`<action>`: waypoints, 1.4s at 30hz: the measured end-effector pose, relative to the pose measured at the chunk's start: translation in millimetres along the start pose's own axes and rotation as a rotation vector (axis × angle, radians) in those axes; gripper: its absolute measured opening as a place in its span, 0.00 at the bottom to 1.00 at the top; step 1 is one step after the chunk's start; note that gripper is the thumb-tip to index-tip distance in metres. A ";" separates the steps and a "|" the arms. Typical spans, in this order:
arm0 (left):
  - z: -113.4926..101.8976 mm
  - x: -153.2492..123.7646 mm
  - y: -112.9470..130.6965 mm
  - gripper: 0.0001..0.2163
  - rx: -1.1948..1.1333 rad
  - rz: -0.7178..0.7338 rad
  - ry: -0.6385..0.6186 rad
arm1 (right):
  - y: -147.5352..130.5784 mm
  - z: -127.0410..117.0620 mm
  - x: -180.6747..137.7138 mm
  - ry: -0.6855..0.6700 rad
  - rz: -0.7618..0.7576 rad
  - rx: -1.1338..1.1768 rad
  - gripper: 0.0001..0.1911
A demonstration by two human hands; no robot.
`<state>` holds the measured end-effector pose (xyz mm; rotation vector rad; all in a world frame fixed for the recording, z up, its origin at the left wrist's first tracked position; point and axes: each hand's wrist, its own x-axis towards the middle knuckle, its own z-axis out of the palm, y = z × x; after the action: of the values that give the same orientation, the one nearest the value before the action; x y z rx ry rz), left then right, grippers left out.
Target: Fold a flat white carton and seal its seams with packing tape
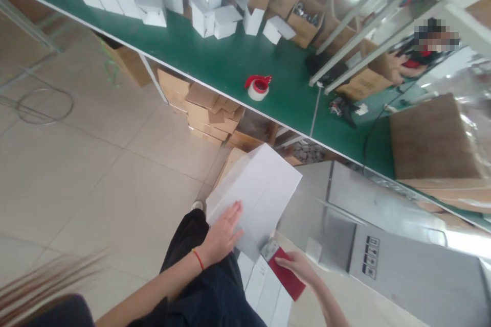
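A large plain white box (257, 189) stands in front of me, tilted in my view. My left hand (224, 232) lies flat on its near part, fingers stretched out and holding nothing. In my right hand (293, 263) is a flat red object with a grey, metallic-looking end (286, 276), gripped between thumb and fingers. Its grey end is at the near right edge of the box; whether it touches the box I cannot tell. Below it are white cartons (264, 286), partly covered by the red object and my clothes.
Along the green workbench (215, 64) are small white boxes (153, 7) and a red tape dispenser (258, 88). Brown cartons (210, 112) are stacked underneath. A large grey carton (418, 271) stands at the right. Another person (406, 66) is across the bench.
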<state>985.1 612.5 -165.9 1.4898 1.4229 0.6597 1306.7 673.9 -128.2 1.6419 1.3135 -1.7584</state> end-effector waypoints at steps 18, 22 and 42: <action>111.7 21.1 33.7 0.50 0.785 0.175 0.027 | 36.4 -18.9 7.5 0.060 -0.197 -0.035 0.14; 109.3 24.5 37.6 0.51 0.861 0.178 0.047 | 79.9 -36.2 -8.3 0.110 -0.120 -0.073 0.16; 167.6 40.1 -7.6 0.33 0.472 0.353 -0.436 | 7.0 24.2 70.6 0.287 0.150 -0.239 0.12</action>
<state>1135.2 606.7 -250.7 2.1329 1.0215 0.1760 1282.7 671.9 -199.2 1.8458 1.4188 -1.2609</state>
